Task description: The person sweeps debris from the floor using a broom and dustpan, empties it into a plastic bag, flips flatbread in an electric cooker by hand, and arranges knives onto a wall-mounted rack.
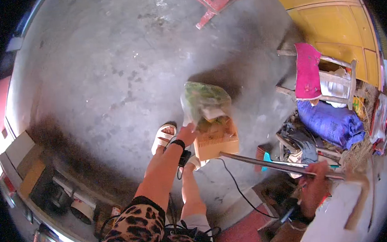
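My left hand [187, 135] is closed at the near edge of a clear plastic bag [206, 96] with green, leafy-looking matter in it. The bag lies over the far part of a yellow-orange dustpan [217, 147], which has a comb-like row of teeth along its back. Some brownish debris shows in the pan. From the pan a long metal handle [262, 162] runs to the right, and my right hand [315, 184], somewhat blurred, is wrapped around it near its far end. A black band circles my left wrist.
Two sandalled feet [164, 137] stand beside the pan on the concrete floor [93, 78]. At right are a wooden chair with a pink cloth [308, 72], a purple sack [331, 123] and a yellow cabinet [336, 25]. A red wooden stand [215, 6] is at the top. A black cord [242, 193] trails nearby.
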Demonstrator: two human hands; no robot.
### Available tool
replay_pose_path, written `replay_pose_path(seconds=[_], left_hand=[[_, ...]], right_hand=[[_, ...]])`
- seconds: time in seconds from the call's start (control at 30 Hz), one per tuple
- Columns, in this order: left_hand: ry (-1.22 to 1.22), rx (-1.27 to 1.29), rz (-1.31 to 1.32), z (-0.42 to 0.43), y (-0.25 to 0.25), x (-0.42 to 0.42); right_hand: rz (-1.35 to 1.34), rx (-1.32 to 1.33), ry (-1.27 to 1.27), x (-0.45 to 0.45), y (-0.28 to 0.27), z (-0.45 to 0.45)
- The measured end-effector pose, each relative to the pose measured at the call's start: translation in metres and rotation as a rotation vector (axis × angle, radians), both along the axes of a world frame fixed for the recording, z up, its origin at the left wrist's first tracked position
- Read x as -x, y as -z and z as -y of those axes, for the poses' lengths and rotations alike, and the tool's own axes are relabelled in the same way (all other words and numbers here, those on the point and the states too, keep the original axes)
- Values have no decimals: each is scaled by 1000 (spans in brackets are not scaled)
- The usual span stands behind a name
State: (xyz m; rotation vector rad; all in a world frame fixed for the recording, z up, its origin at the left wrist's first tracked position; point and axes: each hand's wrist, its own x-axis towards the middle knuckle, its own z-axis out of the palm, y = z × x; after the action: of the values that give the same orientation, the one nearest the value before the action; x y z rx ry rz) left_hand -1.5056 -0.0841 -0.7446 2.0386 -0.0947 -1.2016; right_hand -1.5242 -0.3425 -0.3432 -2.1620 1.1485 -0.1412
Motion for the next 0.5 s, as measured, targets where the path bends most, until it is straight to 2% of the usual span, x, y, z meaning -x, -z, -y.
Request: replay_pose_path(seconds=[0.07, 0.13, 0.2, 0.27, 0.3, 0.33, 0.4, 0.43, 0.47, 0.5], left_hand=[[63, -29, -51, 7, -11, 2], [185, -131, -154, 3, -16, 2], [186, -119, -182, 1, -15, 10], [187, -108, -123, 4, -18, 14], [18, -108, -200, 5, -3, 21], [21, -104, -202, 5, 10, 28], [9, -35, -39, 2, 26, 35], [90, -58, 53, 1, 30, 36], [92, -47, 60, 6, 26, 34], [201, -103, 23, 8, 23, 29]], right_hand=[[12, -100, 184, 12, 24, 15], [-35, -119, 192, 16, 30, 16], [109, -139, 258, 18, 26, 11], [124, -141, 272, 13, 7, 6], [177, -162, 277, 16, -1, 7], [226, -186, 282, 21, -5, 8], [207, -157, 264, 32, -5, 11], [129, -106, 307, 36, 6, 14], [57, -54, 342, 38, 14, 17], [35, -116, 274, 44, 17, 18]])
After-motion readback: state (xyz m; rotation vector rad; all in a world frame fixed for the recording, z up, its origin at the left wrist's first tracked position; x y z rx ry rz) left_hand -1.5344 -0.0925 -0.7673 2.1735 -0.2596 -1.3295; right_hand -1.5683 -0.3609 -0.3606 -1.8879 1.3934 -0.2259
